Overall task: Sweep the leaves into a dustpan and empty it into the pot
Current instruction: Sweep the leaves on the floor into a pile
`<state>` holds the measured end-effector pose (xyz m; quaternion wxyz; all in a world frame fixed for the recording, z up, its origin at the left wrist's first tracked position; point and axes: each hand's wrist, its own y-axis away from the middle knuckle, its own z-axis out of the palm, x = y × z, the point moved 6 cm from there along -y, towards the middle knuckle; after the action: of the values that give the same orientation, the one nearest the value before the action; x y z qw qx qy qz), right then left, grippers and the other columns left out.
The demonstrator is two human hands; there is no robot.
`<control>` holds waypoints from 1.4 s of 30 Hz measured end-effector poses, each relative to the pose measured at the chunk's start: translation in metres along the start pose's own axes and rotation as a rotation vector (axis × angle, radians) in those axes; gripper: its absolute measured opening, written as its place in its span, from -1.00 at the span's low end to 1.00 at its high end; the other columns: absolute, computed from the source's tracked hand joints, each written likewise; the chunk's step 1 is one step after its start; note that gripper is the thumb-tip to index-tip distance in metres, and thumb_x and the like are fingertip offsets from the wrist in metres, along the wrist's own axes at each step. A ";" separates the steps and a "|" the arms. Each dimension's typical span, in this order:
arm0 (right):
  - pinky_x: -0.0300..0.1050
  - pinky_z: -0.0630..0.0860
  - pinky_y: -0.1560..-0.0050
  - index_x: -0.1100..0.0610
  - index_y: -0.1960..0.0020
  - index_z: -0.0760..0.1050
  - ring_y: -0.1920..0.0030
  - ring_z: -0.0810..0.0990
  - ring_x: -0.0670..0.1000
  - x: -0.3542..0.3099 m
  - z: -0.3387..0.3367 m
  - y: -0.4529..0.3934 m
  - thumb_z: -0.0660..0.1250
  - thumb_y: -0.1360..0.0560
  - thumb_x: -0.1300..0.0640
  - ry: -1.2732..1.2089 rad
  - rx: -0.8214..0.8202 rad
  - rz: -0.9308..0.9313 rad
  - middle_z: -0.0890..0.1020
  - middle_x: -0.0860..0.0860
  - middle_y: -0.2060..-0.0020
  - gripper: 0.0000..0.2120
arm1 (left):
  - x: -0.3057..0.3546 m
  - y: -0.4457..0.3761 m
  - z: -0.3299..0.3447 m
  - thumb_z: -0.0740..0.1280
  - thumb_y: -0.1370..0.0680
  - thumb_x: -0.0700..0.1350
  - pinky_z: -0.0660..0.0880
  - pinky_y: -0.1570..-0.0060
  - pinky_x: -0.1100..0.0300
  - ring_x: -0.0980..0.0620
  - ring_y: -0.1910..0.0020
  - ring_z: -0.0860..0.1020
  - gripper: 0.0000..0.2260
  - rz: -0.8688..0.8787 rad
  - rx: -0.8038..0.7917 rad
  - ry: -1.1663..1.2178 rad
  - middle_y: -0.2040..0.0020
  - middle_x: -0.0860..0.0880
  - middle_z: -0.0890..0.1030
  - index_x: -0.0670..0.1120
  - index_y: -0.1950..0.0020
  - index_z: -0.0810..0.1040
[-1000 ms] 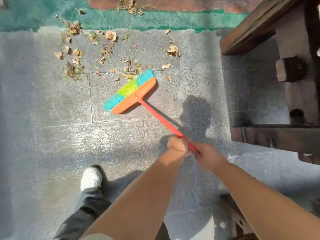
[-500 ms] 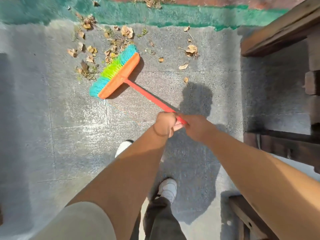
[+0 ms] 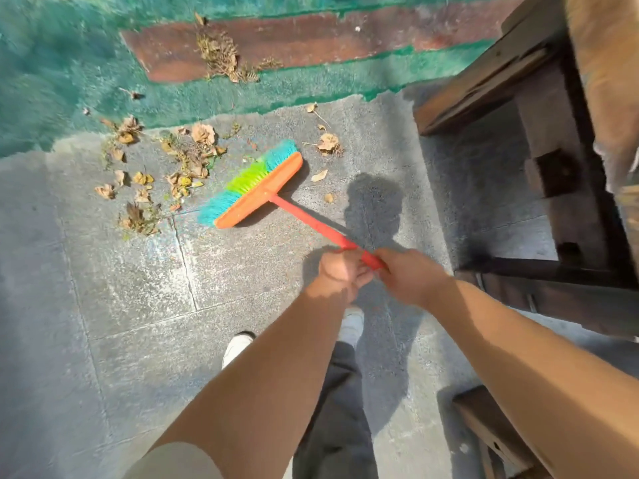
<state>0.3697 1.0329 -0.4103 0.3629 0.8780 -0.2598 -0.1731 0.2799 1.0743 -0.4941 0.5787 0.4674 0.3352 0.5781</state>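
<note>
A broom with an orange head, blue and green bristles and a red handle rests bristles-down on the grey paving. My left hand and my right hand both grip the red handle, the left one further down. Dry brown leaves lie scattered just left of the bristles. Some more leaves lie to the right of the broom head. No dustpan or pot shows in the head view.
A dark wooden bench or table frame stands at the right, with another wooden piece at bottom right. Green-painted ground and a red-brown strip with dry twigs lie beyond the paving. My shoes and dark trousers are below my arms.
The broom head has pulled back to the right, away from the leaf pile it was pushing against. The camera has tilted up, showing more of the green ground.
</note>
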 end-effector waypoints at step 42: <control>-0.11 0.39 0.36 0.14 0.00 0.52 0.22 0.59 0.15 -0.070 -0.049 -0.057 0.06 -0.62 0.03 -0.007 -0.175 -0.074 0.49 0.08 0.36 -0.70 | 0.096 -0.011 -0.028 0.18 -0.58 -0.31 0.58 0.45 0.13 -0.03 0.40 0.63 -0.89 0.026 0.140 -0.021 0.29 -0.15 0.63 -0.21 0.08 0.48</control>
<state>0.3566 1.1343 -0.4103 0.4308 0.8513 -0.2122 -0.2114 0.2676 1.1736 -0.4990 0.5406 0.5172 0.3627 0.5556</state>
